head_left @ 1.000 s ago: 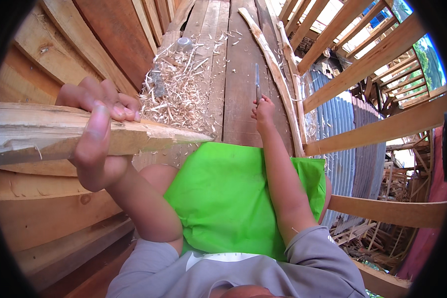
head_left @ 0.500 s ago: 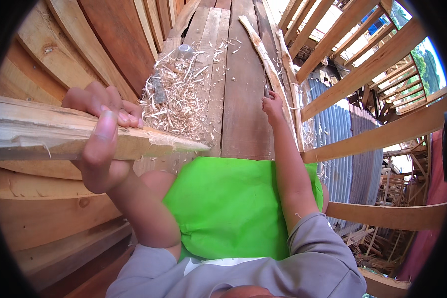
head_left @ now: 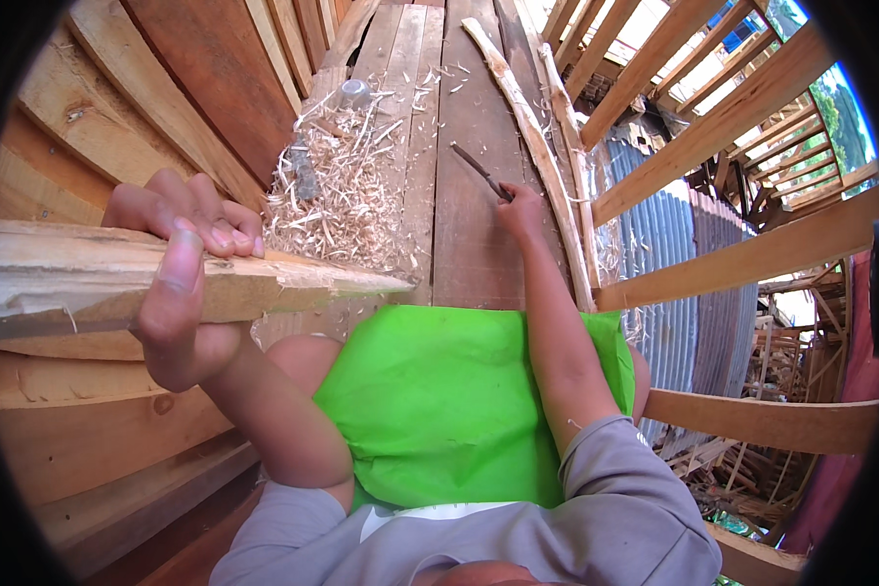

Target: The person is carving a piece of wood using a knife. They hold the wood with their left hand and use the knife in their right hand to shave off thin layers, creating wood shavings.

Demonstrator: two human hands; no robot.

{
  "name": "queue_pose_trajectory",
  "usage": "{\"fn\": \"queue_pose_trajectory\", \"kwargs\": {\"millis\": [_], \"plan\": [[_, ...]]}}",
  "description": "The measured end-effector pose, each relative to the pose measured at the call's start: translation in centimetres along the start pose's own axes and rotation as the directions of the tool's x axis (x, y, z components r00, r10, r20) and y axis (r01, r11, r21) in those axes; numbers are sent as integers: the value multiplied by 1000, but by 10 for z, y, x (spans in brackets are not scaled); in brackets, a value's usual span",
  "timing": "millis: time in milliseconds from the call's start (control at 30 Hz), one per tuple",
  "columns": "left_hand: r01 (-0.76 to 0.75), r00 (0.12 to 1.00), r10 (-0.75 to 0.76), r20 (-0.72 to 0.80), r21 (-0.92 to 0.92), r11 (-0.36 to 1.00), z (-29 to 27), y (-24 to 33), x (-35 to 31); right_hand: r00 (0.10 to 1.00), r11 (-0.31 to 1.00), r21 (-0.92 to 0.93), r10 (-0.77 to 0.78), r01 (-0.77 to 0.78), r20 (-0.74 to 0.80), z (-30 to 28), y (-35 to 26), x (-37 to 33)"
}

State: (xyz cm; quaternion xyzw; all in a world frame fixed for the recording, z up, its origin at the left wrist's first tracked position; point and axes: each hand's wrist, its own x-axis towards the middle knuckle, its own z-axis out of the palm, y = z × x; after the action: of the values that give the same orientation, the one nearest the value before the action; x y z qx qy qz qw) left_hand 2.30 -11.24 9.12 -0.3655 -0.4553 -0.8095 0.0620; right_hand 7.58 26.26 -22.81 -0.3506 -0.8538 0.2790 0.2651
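Note:
At the left, my left hand [head_left: 190,264] is closed around a thick pale length of wood [head_left: 68,278]. The wood lies level across the left side, its whittled, pointed end reaching over the floor near my lap. My fingers curl over its top edge and my thumb presses on the near face. Farther right, my right hand [head_left: 521,210] holds a knife [head_left: 479,169] by its handle, the dark, narrow blade angled up and to the left. It is held over the floorboards, apart from the wood. Bright green cloth [head_left: 449,400] covers my lap.
Wood shavings [head_left: 337,195] are heaped on the plank floor [head_left: 474,244], with a clear plastic cup [head_left: 355,94] at their far side. A long peeled stick [head_left: 518,107] lies right of my right hand. Boards [head_left: 195,68] line the left; slatted railing [head_left: 742,259] bounds the right.
My right hand has moved slightly left and nearer, and the knife has swung so its blade now shows pointing left. The left hand and wood have shifted slightly left.

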Motion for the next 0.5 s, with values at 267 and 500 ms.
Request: {"fn": "queue_pose_trajectory", "kwargs": {"millis": [267,500], "plan": [[2,1000,-2,9,-22,1000,1,-2,3,998,981,-195,0,14,68,5,-11,12],[3,1000,-3,20,-34,999,1,-6,3,995,994,75,-85,81,53,24,-22,14]]}}
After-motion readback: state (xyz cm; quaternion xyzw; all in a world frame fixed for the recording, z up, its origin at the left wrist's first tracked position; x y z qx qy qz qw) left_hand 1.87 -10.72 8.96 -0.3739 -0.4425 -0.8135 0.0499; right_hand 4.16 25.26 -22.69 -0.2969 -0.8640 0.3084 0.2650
